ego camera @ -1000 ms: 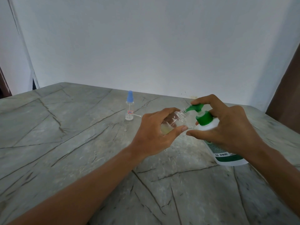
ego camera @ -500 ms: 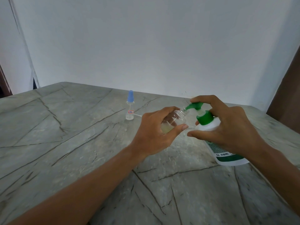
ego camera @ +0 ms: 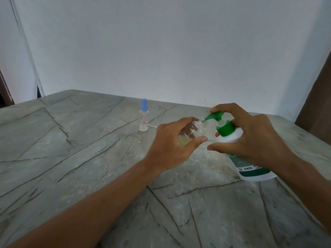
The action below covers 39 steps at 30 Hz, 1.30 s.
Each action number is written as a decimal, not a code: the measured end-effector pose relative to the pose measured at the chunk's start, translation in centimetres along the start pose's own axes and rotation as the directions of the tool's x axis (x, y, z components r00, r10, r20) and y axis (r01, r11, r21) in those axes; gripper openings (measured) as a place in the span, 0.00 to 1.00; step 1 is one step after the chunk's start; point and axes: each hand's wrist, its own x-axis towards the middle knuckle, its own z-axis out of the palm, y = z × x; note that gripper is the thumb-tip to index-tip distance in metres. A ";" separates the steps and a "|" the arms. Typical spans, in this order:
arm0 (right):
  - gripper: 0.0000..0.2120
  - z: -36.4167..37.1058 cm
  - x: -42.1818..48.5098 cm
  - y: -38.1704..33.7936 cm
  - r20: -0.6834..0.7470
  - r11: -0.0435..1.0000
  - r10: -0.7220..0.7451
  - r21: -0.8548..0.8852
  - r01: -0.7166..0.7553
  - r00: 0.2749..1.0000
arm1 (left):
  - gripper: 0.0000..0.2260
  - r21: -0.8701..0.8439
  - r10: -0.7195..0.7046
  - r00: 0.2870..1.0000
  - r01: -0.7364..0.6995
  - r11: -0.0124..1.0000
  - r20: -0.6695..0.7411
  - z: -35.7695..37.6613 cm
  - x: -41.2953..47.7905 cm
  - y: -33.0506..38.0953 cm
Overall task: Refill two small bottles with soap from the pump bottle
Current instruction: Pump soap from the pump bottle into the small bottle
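Left hand point(ego camera: 172, 140): fingers and thumb curled round clear small bottle point(ego camera: 198, 128), uncapped, tilted, mouth toward 2 o'clock at the nozzle; yellowish soap inside.
Right hand point(ego camera: 250, 138): wrapped round tilted white pump bottle point(ego camera: 231, 140), index finger atop green pump head point(ego camera: 215, 115).
Blue-capped small bottle point(ego camera: 143, 117): upright on marble surface point(ego camera: 71, 140), 10 o'clock of left hand, apart.

A grey marble-patterned tabletop point(ego camera: 75, 151) with dark veins meets a plain white wall point(ego camera: 161, 47); brown wood panels point(ego camera: 317, 104) flank both edges.
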 end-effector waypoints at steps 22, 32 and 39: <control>0.36 -0.1 -0.1 0.0 -0.014 1.000 0.011 0.009 -0.011 1.000 | 0.18 0.009 -0.002 1.000 0.002 1.000 0.010 0.2 -0.1 0.1; 0.36 -0.1 -0.1 -0.3 -0.004 1.000 0.015 0.009 -0.015 1.000 | 0.18 0.001 0.003 1.000 -0.003 1.000 -0.013 0.1 0.0 0.2; 0.31 -0.2 -0.2 -0.3 -0.033 0.999 0.003 0.038 -0.002 0.999 | 0.19 0.003 0.000 1.000 0.000 1.000 0.018 0.3 -0.3 0.2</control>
